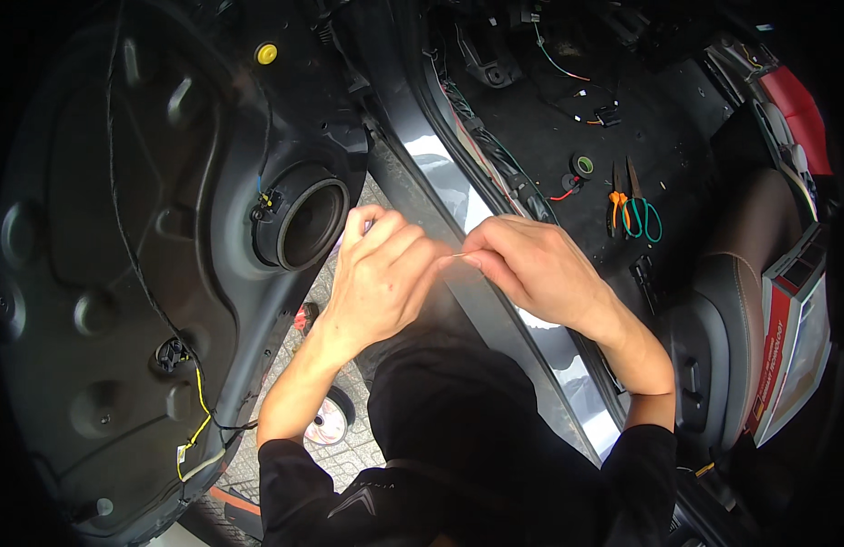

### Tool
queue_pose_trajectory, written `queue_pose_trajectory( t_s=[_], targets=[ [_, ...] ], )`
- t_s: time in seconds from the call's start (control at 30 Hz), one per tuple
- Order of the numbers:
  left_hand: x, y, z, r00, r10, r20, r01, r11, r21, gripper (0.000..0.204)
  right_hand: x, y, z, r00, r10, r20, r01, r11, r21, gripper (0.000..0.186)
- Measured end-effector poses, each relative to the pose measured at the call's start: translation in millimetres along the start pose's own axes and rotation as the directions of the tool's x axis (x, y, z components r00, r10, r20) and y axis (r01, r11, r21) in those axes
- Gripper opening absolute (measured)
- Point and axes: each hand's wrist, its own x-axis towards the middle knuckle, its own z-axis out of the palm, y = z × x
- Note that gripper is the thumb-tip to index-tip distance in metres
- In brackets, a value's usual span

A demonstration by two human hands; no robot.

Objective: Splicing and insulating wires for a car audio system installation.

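My left hand [385, 273] is closed, knuckles up, beside the round speaker [309, 223] in the dark door panel [103, 264]. A small pale purple piece, too hidden to name, shows behind its fingers. My right hand [531, 269] pinches a thin wire [456, 255] between thumb and forefinger, and the wire runs across to my left fingertips. Both hands are over the door sill [422, 210].
Inside the car are scissors [642, 214], orange-handled pliers [618, 208], a tape roll [582, 166], loose connectors [607, 116], a seat [723, 337] and a red-edged flat package [791, 333]. A spool [329, 421] lies on the paving. Cables [148, 292] hang along the door.
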Motion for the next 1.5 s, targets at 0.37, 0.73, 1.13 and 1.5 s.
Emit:
queue_pose_trajectory(
  t_s=[0.37, 0.73, 1.13, 1.5],
  targets=[
    [19, 8, 46, 0.778, -0.233, 0.583, 0.427, -0.485, -0.763, 0.018, -31, 54, -25, 0.929, -0.293, -0.226, 0.205, 0.916, -0.344, 0.018],
    [128, -23, 132, 0.865, -0.381, -0.326, 0.248, 0.89, -0.381, 0.021, -107, 95, -86, 0.5, 0.525, -0.688, 0.05, 0.776, 0.629, 0.012],
    [173, -46, 156, 0.831, -0.241, -0.501, 0.09, 0.948, -0.306, 0.014, -40, 102, -100, 0.611, 0.452, -0.65, 0.131, 0.752, 0.646, 0.012],
    [132, -52, 142, 0.507, -0.852, -0.131, -0.091, 0.098, -0.991, 0.026, 67, 101, -52, 0.857, 0.295, -0.423, -0.131, 0.917, 0.376, 0.007]
  ],
)
